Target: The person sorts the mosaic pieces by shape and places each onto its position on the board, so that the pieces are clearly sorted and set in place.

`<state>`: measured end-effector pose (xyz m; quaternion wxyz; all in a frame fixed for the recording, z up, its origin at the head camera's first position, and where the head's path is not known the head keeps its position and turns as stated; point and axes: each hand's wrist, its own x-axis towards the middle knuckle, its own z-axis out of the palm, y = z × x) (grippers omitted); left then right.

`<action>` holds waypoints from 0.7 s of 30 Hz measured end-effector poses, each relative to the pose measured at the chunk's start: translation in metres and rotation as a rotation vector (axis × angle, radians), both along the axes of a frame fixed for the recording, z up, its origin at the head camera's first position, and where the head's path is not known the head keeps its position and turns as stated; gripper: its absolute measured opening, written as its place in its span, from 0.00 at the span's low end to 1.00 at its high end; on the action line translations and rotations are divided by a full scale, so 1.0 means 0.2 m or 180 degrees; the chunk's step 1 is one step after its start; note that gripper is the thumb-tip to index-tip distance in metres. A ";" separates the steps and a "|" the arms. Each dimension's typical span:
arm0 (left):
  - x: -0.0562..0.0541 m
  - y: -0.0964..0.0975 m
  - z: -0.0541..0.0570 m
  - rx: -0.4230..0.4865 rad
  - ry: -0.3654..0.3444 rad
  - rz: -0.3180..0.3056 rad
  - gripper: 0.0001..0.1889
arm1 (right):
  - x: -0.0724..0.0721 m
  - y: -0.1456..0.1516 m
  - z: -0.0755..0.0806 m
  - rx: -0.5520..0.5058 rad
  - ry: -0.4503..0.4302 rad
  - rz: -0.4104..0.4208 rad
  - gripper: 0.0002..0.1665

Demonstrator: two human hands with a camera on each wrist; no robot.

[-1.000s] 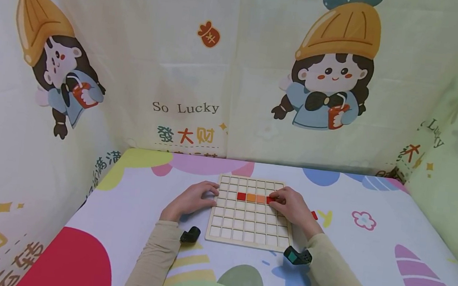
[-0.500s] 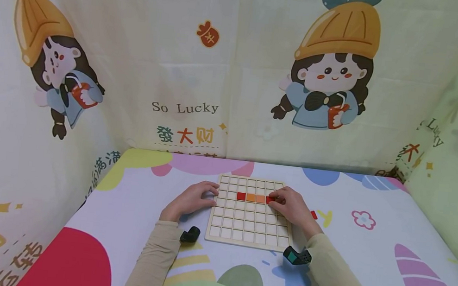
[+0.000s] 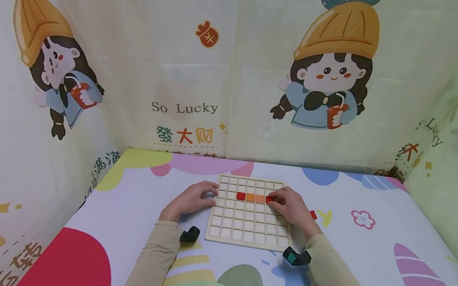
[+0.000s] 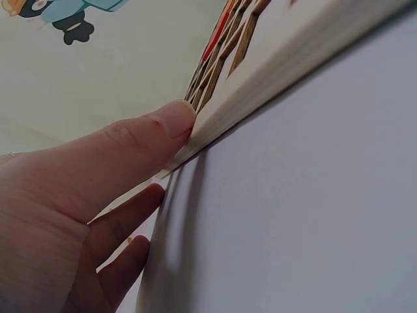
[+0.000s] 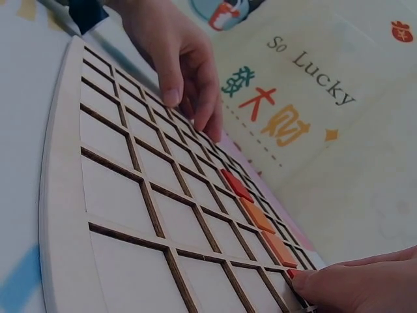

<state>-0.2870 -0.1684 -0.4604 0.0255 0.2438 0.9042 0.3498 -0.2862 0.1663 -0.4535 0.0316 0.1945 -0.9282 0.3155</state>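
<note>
Head view: treat red tile [image 3: 267,199] right of light-orange tile [image 3: 261,199] on grid board [image 3: 241,243] as likely light, stiff, slick; pinch edges, with right grip [image 3: 290,207] clamped on it, left grip [image 3: 195,197] spread at rim.

Red and orange tiles [image 3: 250,197], pale gridded board [image 3: 250,215], beige sleeves [image 3: 159,252]

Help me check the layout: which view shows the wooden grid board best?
The head view: it shows nearly the whole grid board, the right hand covering part of one edge. The right wrist view is closer but slanted and cut off; the left wrist view catches only one edge and some cells.
</note>
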 end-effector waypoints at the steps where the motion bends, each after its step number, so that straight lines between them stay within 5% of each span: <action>1: 0.00 0.00 0.00 -0.0004 0.0000 0.0000 0.13 | 0.00 0.00 0.00 -0.0002 0.0000 0.0001 0.16; 21: 0.00 0.00 0.00 -0.0004 -0.0048 0.0043 0.13 | 0.10 0.26 0.04 -0.0071 0.0032 -0.0202 0.20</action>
